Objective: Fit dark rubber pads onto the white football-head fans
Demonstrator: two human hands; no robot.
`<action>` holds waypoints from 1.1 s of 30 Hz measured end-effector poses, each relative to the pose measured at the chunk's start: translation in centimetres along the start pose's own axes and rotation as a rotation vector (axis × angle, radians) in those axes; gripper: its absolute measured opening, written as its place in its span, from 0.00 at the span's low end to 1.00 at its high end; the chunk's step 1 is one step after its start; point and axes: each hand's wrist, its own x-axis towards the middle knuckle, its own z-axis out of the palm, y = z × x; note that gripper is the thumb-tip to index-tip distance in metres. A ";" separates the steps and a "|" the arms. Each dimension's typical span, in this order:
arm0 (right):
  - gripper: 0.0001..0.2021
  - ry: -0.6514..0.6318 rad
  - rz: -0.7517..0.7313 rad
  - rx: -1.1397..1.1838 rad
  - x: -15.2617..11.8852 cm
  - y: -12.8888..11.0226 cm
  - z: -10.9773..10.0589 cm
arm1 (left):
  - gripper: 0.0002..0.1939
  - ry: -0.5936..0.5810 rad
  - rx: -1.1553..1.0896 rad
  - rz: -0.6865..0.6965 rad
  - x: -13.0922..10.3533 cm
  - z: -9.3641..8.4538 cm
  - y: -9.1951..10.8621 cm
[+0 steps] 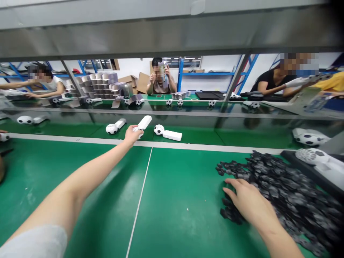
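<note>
Reaching toward the upper middle of the frame, the left hand (pixel 132 135) has its fingers closed around the football-patterned head of a white device (pixel 145 122), whose handle points to the upper right. This device is over the green belt (pixel 228 138), just left of the frame's centre; I cannot tell if it touches the belt. On the belt, a second device (pixel 119 123) lies near it on the left and a third device (pixel 172 135) lies just beside it on the right. In the lower right, the right hand (pixel 248 204) is at the left edge of a pile of black pieces (pixel 285 190), its thumb and forefinger spread apart; I cannot tell if they touch any piece. The pile rests on the green table (pixel 174 222), which a thin white line (pixel 142 182) crosses near the lower middle. At the right edge of the frame, a fourth device (pixel 330 168) lies beside the pile. In the upper middle, a co-worker (pixel 161 80) raises both hands near the head, and pale boxes (pixel 96 86) stand stacked to the left of this person.
</note>
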 end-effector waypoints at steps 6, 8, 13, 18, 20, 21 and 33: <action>0.16 0.071 -0.046 0.039 0.3 0.6 1.0 | 0.17 0.037 0.223 -0.010 3.2 2.3 -2.3; 0.17 0.067 -0.081 0.124 0.3 1.0 1.2 | 0.18 0.019 0.331 0.039 3.8 2.5 -2.2; 0.17 -0.060 -0.124 0.293 -0.5 1.5 -0.1 | 0.20 0.018 0.638 0.155 6.0 -1.3 -1.5; 0.15 -0.276 -0.117 0.432 -1.4 0.7 -1.9 | 0.29 -0.101 0.898 0.060 7.4 -7.1 -2.6; 0.14 -0.324 -0.136 0.488 -1.5 0.3 -2.0 | 0.30 -0.203 0.947 0.048 7.4 -8.2 -3.2; 0.12 -0.327 -0.143 0.508 -1.5 0.2 -2.0 | 0.30 -0.243 0.968 0.052 7.3 -8.4 -3.3; 0.05 -0.183 -0.192 0.486 -1.5 -1.0 -1.3 | 0.30 -0.503 1.172 0.264 -3.2 -6.3 1.0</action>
